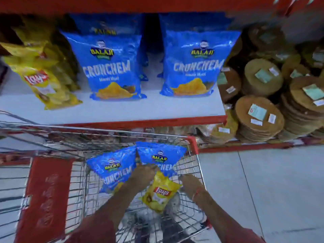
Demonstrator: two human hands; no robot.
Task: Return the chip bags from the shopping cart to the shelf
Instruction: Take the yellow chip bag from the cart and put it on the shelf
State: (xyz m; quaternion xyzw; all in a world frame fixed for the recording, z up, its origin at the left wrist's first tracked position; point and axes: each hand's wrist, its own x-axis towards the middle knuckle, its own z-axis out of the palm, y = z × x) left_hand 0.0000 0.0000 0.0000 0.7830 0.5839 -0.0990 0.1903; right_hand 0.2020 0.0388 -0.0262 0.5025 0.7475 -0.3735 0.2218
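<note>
Both my hands reach down into the wire shopping cart (196,151). In it lie two blue Balaji Crunchem bags, a left one (112,168) and a right one (161,156), and a small yellow Lays bag (160,192). My left hand (142,175) is closed on the lower part of the right blue bag, just above the yellow bag. My right hand (190,184) is down by the cart's right wall next to the yellow bag; what its fingers hold is hidden. The white shelf (112,111) above carries two upright blue Crunchem bags (108,67) (194,65) and yellow Lays bags (42,79).
Stacks of round brown flatbread packs (259,116) fill the shelving to the right. A red child-seat flap (45,197) covers the cart's left part. Grey tiled floor (271,190) lies to the right of the cart. The shelf has a red front edge (140,122).
</note>
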